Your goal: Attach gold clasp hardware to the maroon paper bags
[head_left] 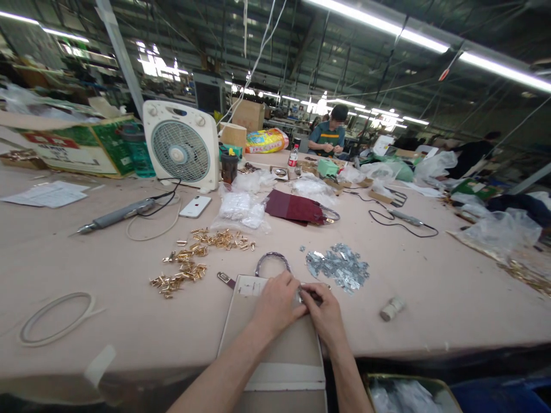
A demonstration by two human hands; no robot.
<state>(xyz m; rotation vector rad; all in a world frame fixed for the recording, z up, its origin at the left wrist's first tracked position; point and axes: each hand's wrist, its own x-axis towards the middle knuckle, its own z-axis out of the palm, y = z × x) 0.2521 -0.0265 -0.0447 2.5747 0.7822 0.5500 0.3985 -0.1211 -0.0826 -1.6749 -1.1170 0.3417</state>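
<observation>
A beige-lined bag panel (275, 344) with a wrapped loop handle (273, 256) lies in front of me, reaching over the table's near edge. My left hand (278, 298) rests on its upper part, fingers bent and close together near the top right corner. Beside it, my right hand (322, 307) pinches at the same corner; a small shiny bit shows between the hands, too covered to name. Gold metal fittings (185, 267) lie in loose piles to the left. Flat silver metal plates (340, 267) are heaped to the right.
A maroon bag piece (297, 207) and plastic-wrapped packets (243, 209) lie farther back. Left are a corded electric screwdriver (118, 215), a phone (195, 206) and a box fan (181, 146). A tape roll (391, 308) lies right. Across the table sits a co-worker (328, 135).
</observation>
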